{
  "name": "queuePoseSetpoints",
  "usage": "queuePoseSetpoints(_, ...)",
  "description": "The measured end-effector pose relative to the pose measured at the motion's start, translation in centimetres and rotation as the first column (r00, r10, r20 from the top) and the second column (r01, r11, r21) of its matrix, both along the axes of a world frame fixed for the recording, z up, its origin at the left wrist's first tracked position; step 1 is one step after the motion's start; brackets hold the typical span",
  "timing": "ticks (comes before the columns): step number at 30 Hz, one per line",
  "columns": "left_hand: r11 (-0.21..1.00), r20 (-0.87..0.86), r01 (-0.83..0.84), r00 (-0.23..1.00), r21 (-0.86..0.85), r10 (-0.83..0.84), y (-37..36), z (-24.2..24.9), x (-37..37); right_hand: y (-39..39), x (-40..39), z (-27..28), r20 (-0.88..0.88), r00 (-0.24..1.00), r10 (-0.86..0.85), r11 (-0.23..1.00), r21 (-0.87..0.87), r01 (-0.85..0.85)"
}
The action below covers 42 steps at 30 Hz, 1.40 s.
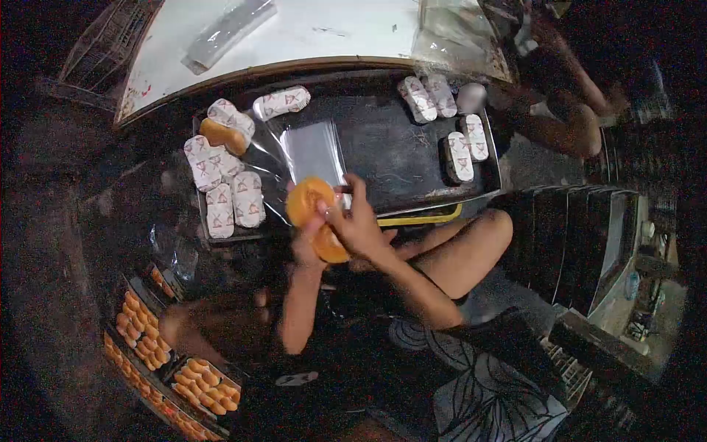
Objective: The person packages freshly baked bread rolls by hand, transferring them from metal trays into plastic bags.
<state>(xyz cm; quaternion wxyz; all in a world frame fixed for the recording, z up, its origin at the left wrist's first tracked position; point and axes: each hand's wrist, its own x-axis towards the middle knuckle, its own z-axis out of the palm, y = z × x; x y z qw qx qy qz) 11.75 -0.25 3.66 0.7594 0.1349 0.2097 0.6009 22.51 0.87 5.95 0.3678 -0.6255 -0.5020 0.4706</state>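
Over the near edge of a dark metal tray, my left hand holds an orange-brown bun from below. The bun looks opened, with one rounded part above the fingers and another below. My right hand is closed at the bun's right side, its fingertips at the middle; whether they grip something small cannot be made out. Just beyond the hands lies a stack of clear plastic bags. Several buns in printed white wrappers rest at the tray's left, and one unwrapped bun lies among them.
More wrapped buns lie at the tray's right end. A white table with plastic packs stands beyond. Trays of buns are at the lower left. Another person's arm shows at upper right. A yellow crate edge is under the tray.
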Motion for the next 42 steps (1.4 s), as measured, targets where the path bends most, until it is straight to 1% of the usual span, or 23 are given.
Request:
queuePoseSetpoints(1,0.997,0.312,0.063,0.949,-0.054,-0.043,-0.1,-0.2,-1.0,-1.5,-0.3,-1.0,-0.085,0.995,0.050,0.993,0.108,-0.040)
queuePoseSetpoints(3,0.991,0.235,-0.032,0.970,-0.126,0.061,-0.2,0.9,-1.4,-2.9,-0.6,-0.7,-0.121,0.987,0.108,0.989,0.116,-0.094)
queuePoseSetpoints(5,0.971,-0.182,-0.178,0.972,-0.159,0.148,-1.4,-0.2,0.4,-2.5,-1.0,0.2,-0.236,0.969,-0.068,0.998,-0.018,0.065)
queuePoseSetpoints(6,0.903,-0.560,-0.342,0.815,-0.259,0.148,-1.8,1.0,1.8,-1.1,-1.1,0.9,-0.020,0.998,-0.067,0.998,0.008,0.067)
queuePoseSetpoints(7,0.902,-0.557,-0.344,0.817,-0.260,0.151,-1.7,0.8,1.7,-1.3,-1.1,0.7,-0.016,0.998,-0.064,0.998,0.009,0.064)
queuePoseSetpoints(10,0.908,-0.052,-0.212,0.977,-0.362,0.208,-1.1,1.4,-1.4,-2.3,-2.0,0.3,0.157,0.971,0.183,0.869,0.436,-0.234)
queuePoseSetpoints(11,0.907,-0.056,-0.227,0.973,-0.356,0.222,-1.7,0.8,-1.3,-2.2,-2.1,0.5,0.153,0.969,0.196,0.863,0.442,-0.244)
queuePoseSetpoints(13,0.796,-0.309,-0.267,0.945,-0.544,0.106,-3.2,-1.0,0.3,-2.0,-1.2,1.2,0.326,0.904,0.277,0.952,0.036,-0.305)
queuePoseSetpoints(15,0.887,-0.274,-0.198,0.958,-0.417,0.085,-3.4,-1.5,1.1,0.4,0.5,-2.9,0.318,0.914,0.252,0.943,0.131,-0.306)
queuePoseSetpoints(17,0.922,-0.502,-0.040,0.847,-0.386,-0.173,-2.5,-2.9,-0.3,6.8,2.1,-2.5,0.365,0.928,0.073,0.947,0.268,-0.180)
queuePoseSetpoints(18,0.985,-0.819,0.079,0.548,-0.155,-0.172,-1.8,-2.5,-0.5,10.1,2.5,1.0,0.280,0.960,0.021,0.956,0.275,-0.101)
queuePoseSetpoints(19,0.984,-0.820,0.078,0.545,-0.158,-0.174,-1.5,-4.0,-1.0,12.4,2.0,6.4,0.451,0.889,-0.079,0.964,0.260,-0.046)
queuePoseSetpoints(20,0.953,-0.974,0.296,-0.183,0.072,0.131,-1.4,-6.9,-1.8,15.7,1.4,6.1,0.348,0.919,-0.186,0.856,0.516,-0.023)
queuePoseSetpoints(21,0.810,-0.491,0.581,-0.687,0.071,0.536,-0.8,-8.0,-2.3,17.9,0.7,5.9,0.219,0.940,-0.260,0.678,0.735,0.016)
queuePoseSetpoints(22,0.793,-0.752,0.459,-0.659,-0.401,0.001,-0.3,-8.9,-2.8,17.8,0.0,5.1,0.318,0.925,-0.210,0.699,0.710,-0.085)
queuePoseSetpoints(25,0.742,-0.805,0.588,-0.583,-0.321,0.114,0.9,-7.1,-5.1,11.2,-0.7,1.5,0.332,0.912,0.241,0.795,0.472,-0.382)
queuePoseSetpoints(27,0.758,-0.668,0.495,-0.737,-0.425,0.106,0.6,-7.6,-6.2,2.7,-0.2,-3.0,-0.093,0.881,0.464,0.878,-0.081,-0.471)
queuePoseSetpoints(29,0.728,-0.886,0.663,-0.428,-0.175,0.176,0.7,-8.3,-7.6,-4.1,0.5,-5.5,-0.084,0.739,0.668,0.733,-0.094,-0.673)
queuePoseSetpoints(33,0.750,-0.918,0.641,-0.378,-0.164,0.121,1.7,-5.2,-7.0,-6.0,-0.4,-4.9,0.018,0.740,0.673,0.693,-0.365,-0.622)
queuePoseSetpoints(35,0.753,-0.936,0.622,-0.351,-0.215,0.023,1.4,-1.4,-6.0,-4.9,-1.4,-6.1,0.247,0.935,0.254,0.967,-0.090,-0.239)
queuePoseSetpoints(37,0.937,-0.999,0.349,0.043,0.002,-0.014,0.5,-0.3,-5.1,-3.4,-1.9,-5.3,0.242,0.941,0.238,0.968,0.025,-0.251)
queuePoseSetpoints(40,0.976,-0.977,0.035,0.037,0.213,0.212,-1.2,-0.8,-4.0,0.9,-2.7,-1.3,-0.392,0.903,0.175,0.677,-0.618,-0.400)
queuePoseSetpoints(42,0.967,-0.966,0.006,0.057,0.254,0.253,-2.3,0.5,-4.0,3.6,-3.1,-4.2,-0.555,0.830,0.055,0.780,-0.495,-0.382)
